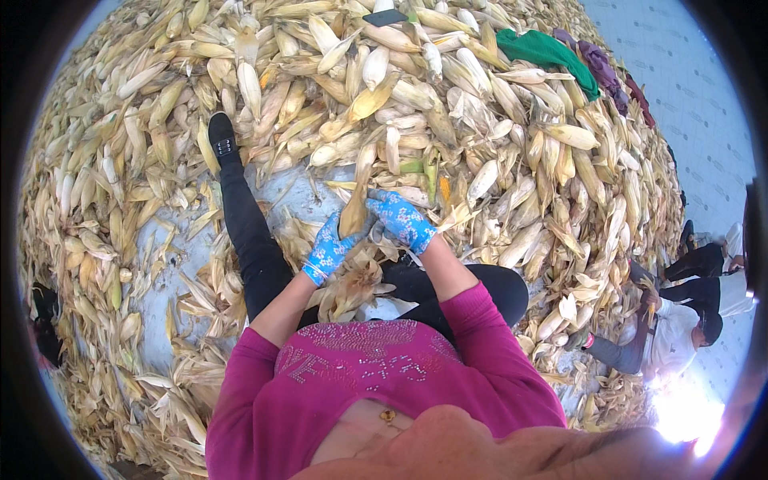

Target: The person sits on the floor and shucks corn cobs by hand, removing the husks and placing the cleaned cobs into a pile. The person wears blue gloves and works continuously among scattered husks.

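An ear of corn in its dry, tan husk stands between my hands, its long end pointing away from me. My left hand, in a blue flowered glove with grey palm and fingers, grips it from the left near the lower end. On the other side my right hand, gloved alike, closes against the husk with fingers and thumb. The fingertips are partly hidden by the ear. Under my wrists, loose stripped husks are heaped between my legs. Just past my right hand lies an ear with exposed orange kernels.
Unhusked corn ears are piled all around. My outstretched leg lies at left, beside a pale floor sheet. Ahead are a dark flat object and a green cloth. Another person sits at right.
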`<state>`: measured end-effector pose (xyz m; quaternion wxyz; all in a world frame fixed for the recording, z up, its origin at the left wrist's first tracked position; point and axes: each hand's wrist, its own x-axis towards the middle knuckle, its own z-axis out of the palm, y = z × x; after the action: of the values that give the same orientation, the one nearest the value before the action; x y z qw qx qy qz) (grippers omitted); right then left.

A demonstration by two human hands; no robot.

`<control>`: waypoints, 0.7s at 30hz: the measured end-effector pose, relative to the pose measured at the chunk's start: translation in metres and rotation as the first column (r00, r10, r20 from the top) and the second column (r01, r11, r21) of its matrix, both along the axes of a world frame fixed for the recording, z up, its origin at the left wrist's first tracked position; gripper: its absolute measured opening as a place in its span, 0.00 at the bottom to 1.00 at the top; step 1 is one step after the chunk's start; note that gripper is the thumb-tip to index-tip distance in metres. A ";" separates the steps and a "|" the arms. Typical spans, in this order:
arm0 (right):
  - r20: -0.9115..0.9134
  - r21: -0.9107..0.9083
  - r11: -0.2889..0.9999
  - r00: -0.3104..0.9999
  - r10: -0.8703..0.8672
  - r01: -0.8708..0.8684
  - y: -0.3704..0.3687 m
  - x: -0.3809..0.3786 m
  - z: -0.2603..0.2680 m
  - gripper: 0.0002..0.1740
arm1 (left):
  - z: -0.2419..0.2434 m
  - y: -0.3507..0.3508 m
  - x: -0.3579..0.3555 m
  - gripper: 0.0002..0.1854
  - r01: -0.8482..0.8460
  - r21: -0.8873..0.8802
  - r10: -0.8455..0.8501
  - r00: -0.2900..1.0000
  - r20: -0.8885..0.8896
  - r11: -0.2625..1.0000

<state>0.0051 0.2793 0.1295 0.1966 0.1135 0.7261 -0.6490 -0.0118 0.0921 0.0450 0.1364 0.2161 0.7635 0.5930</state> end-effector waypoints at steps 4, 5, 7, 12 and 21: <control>0.055 -0.433 0.852 0.952 -0.301 0.294 -0.029 0.012 -0.007 0.06 | -0.002 -0.006 0.015 0.35 -0.069 -0.085 0.058 0.991 -0.120 0.994; 0.136 -0.566 0.759 0.945 -0.299 0.321 -0.032 0.012 -0.008 0.07 | -0.004 -0.007 0.017 0.34 -0.100 -0.058 0.086 0.974 -0.211 0.993; 0.324 -0.731 0.516 0.892 -0.316 0.448 -0.037 0.014 -0.008 0.08 | -0.008 -0.008 0.018 0.34 -0.198 -0.097 0.152 0.920 -0.360 0.975; -0.105 -0.328 0.930 0.972 -0.209 0.165 -0.037 0.016 0.002 0.11 | 0.003 -0.016 0.006 0.29 -0.134 -0.002 0.127 0.944 -0.303 0.991; -0.235 -0.054 0.997 0.971 0.043 -0.058 -0.042 0.017 -0.011 0.30 | 0.037 -0.012 -0.012 0.18 -0.128 -0.103 0.085 0.933 -0.349 0.986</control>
<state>0.0224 0.2374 0.1181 0.1294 0.0119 0.7270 -0.6742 -0.0235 0.0797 0.0825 -0.0183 0.2658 0.8215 0.5041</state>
